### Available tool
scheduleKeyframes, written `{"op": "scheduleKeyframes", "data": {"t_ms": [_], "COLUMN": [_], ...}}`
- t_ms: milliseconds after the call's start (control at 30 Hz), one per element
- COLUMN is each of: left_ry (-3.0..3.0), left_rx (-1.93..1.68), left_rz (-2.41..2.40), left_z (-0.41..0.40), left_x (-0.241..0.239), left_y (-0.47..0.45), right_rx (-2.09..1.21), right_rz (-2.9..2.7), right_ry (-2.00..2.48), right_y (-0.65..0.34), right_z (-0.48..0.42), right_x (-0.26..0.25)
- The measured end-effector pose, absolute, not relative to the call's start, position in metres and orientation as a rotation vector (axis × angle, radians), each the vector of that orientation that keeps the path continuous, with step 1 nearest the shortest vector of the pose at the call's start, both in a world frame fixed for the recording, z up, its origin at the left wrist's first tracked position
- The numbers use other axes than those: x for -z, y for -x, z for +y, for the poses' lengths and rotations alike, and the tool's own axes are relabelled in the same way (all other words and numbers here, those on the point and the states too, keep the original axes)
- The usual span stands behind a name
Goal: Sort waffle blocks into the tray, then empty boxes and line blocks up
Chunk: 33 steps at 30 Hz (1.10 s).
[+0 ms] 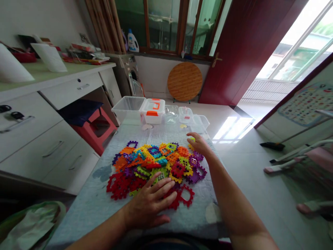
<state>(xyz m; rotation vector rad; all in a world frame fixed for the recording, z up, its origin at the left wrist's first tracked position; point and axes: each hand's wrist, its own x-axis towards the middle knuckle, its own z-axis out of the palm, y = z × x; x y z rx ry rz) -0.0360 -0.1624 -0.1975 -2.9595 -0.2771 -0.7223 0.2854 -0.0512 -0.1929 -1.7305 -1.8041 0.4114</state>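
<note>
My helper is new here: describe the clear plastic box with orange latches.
Find the pale blue, cloth-covered table. At its far end stands a row of clear plastic containers. The lidded box is second from left, the only one with bright orange latches.

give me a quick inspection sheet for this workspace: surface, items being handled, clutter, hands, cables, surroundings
surface: table under a pale patterned tablecloth
items being handled: multicoloured interlocking plastic pieces, heaped mid-table
clutter: orange-latched clear box and other clear plastic containers at the far end
hands: left hand spread over the heap's near edge; right hand at its far right edge by a yellow piece, grip unclear
cables: nothing seen
surroundings: pink stool with dark top and white drawers on the left; round wooden tabletop and dark red door beyond
</note>
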Motion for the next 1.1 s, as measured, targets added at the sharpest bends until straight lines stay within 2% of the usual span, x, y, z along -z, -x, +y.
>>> {"op": "scheduleKeyframes", "data": {"t_ms": [167, 367, 467, 567, 800, 1100], "left_ry": [2.813, 2.491, 2.331, 2.19, 2.212, 2.112], "left_rx": [0.989, 1.384, 1.692, 1.933, 1.955, 2.059], "left_rz": [-0.625, -1.605, -2.113, -2.404, -2.561, -2.497], "left_z": [-0.135, -0.062, -0.028, -0.01, -0.021, -0.023], "left_x": [0.184, 0.18, 0.196, 0.216, 0.224, 0.23], "left_y": [0.061, 0.106, 0.126, 0.137, 0.134, 0.138], "right_rx": [-0.381, -0.593, -0.738, -0.779, -0.647, -0.868], "right_rz": [-1.667, -1.873, -1.74, -1.609, -1.747, -1.346], "right_ry": [2.058, 1.73, 1.607, 1.641, 1.704, 1.513], "right_y": [-0.32, -0.314, -0.32, -0.326, -0.32, -0.321], "right_z": [-0.059, -0.079, -0.086, -0.089, -0.088, -0.087], "right_x": [0.21, 0.217, 0.218, 0.221, 0.222, 0.223]}}
